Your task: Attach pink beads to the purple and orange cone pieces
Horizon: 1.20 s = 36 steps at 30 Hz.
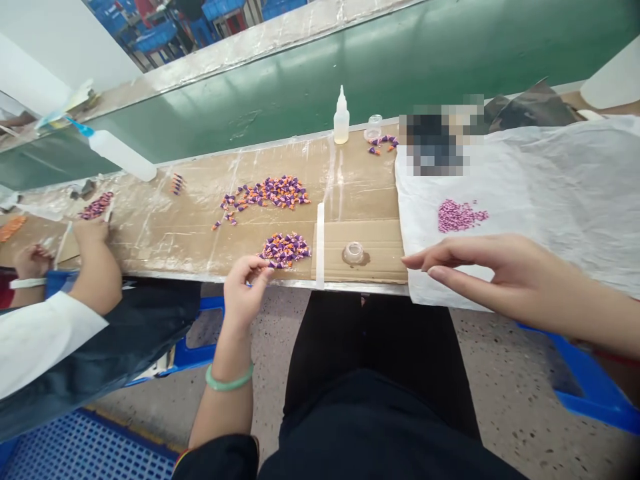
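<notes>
My left hand, with a green bangle at the wrist, is at the near edge of a heap of small purple-and-orange pieces. Its thumb and forefinger close on one purple-and-orange piece. Over the edge of a white cloth, my right hand stretches its forefinger and thumb leftward, tips apart, with nothing visible between them. Between the hands, a small clear round dish rests on bare cardboard with a damp patch around it. Tiny pink pieces lie on the cloth beyond my right hand.
A larger purple-and-orange heap lies farther back. A dropper bottle and a clear round container stand near the green conveyor strip. At left, a co-worker's arm reaches onto the table beside a white bottle.
</notes>
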{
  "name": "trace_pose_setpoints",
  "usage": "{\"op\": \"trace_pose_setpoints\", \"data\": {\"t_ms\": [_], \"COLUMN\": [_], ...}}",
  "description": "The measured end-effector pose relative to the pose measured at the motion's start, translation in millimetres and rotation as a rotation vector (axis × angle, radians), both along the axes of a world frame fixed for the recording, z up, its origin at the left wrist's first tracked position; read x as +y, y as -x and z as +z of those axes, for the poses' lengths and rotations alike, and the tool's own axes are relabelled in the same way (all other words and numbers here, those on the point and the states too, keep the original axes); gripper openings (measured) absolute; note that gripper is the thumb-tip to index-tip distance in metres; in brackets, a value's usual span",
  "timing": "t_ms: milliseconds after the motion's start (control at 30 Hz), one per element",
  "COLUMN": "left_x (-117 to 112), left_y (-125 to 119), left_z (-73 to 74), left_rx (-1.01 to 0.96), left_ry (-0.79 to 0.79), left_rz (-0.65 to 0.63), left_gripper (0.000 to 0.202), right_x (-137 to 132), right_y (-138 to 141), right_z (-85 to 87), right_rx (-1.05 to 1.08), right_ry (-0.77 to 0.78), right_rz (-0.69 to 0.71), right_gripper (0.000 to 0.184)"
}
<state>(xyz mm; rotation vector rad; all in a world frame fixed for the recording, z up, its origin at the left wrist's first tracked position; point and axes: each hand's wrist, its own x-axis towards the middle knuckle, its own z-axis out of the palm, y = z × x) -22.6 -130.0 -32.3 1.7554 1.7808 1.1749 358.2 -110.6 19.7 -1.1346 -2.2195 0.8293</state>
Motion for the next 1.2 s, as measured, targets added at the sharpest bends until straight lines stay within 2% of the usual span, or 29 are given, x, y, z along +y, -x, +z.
{"op": "trace_pose_setpoints", "data": {"t_ms": [67, 167, 300, 500, 600, 733, 967, 1067, 1200], "left_x": [20, 47, 85, 157, 177, 186, 193, 187, 168], "left_y": [23, 34, 28, 21, 20, 20, 17, 15, 10], "left_z": [-1.0, -0.5, 0.0, -2.7, -5.5, -6.0, 1.2, 5.8, 17.2], "left_rx": [0.199, 0.286, 0.331, 0.446, 0.516, 0.587, 0.657, 0.654, 0.614], "left_ry": [-0.021, 0.015, 0.036, 0.017, -0.002, -0.014, -0.018, -0.050, -0.086], "left_rz": [-0.026, -0.092, -0.159, -0.144, -0.155, -0.219, -0.292, -0.271, -0.250], "left_gripper": [0.013, 0.012, 0.015, 0.018, 0.024, 0.026, 0.016, 0.014, 0.014], "right_x": [0, 0, -1, -1, -1, -1, -1, -3, -5], "right_y": [-3, -3, -4, -7, -7, -8, -7, -9, -14], "right_z": [-6.5, -12.5, -14.4, -11.3, -10.7, -12.3, -12.7, -12.7, -14.8], "right_rx": [0.011, 0.031, 0.022, 0.021, 0.023, 0.024, 0.031, 0.022, 0.009], "right_ry": [0.013, 0.023, 0.051, 0.073, 0.098, 0.115, 0.152, 0.171, 0.160], "right_rz": [-0.027, -0.045, -0.070, -0.120, -0.138, -0.163, -0.169, -0.181, -0.206], "right_gripper": [0.023, 0.026, 0.026, 0.031, 0.031, 0.033, 0.041, 0.042, 0.040]}}
